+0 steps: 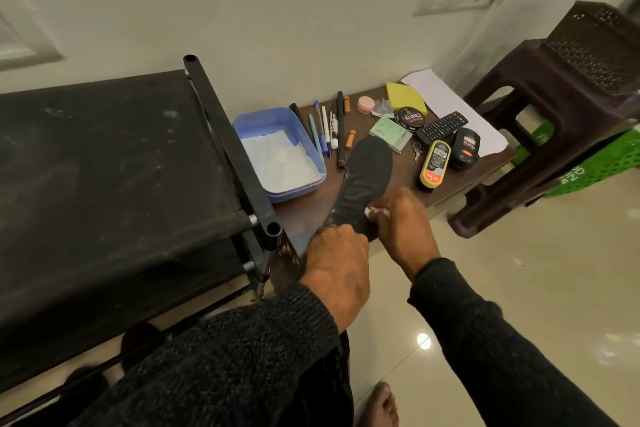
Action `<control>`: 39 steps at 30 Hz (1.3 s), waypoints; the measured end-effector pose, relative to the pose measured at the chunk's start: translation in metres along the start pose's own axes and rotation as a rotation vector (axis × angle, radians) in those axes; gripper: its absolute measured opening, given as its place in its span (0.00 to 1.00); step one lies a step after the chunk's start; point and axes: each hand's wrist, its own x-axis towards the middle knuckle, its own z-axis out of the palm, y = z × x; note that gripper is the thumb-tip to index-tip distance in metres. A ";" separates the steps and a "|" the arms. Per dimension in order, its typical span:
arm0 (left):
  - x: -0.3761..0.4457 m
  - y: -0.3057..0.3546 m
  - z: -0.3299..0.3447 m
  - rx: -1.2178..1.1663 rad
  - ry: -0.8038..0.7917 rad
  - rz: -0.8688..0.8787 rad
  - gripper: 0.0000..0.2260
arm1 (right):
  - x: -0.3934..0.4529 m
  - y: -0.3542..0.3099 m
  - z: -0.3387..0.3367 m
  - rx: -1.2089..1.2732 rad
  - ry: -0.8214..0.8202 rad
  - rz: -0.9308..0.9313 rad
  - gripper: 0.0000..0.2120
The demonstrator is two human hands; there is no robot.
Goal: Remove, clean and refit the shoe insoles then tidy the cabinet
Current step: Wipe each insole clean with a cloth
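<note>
A black shoe insole (365,180) lies lengthwise over the low brown table (304,218), toe end pointing away from me. My left hand (337,260) grips its heel end. My right hand (405,225) pinches a small white wipe (375,212) against the insole's right edge near the heel. The black fabric-topped shoe cabinet (114,184) stands to the left, with dark shoes dimly visible on its lower level.
On the table: a blue tray (277,121) holding white tissues, several pens, a polish tin (411,118), a remote (441,126), a yellow-capped polish bottle (434,165), a black polish applicator (465,149), keys. Stacked dark plastic stools (568,107) and a green crate (595,166) stand right.
</note>
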 end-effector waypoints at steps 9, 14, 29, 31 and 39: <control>-0.001 -0.005 -0.002 -0.057 -0.026 0.025 0.18 | 0.079 0.022 -0.003 -0.255 0.050 0.129 0.10; 0.001 -0.006 -0.004 -0.043 -0.028 0.044 0.19 | 0.035 -0.005 0.004 -0.203 -0.024 0.038 0.09; 0.000 -0.009 -0.003 -0.096 -0.086 0.025 0.21 | 0.089 -0.002 0.003 -0.219 0.019 0.038 0.08; 0.001 -0.009 -0.004 -0.097 -0.106 0.028 0.21 | 0.084 -0.005 0.006 -0.236 0.018 0.041 0.09; -0.003 -0.012 -0.006 -0.071 0.005 0.090 0.19 | 0.013 -0.024 0.008 -0.170 -0.097 -0.135 0.07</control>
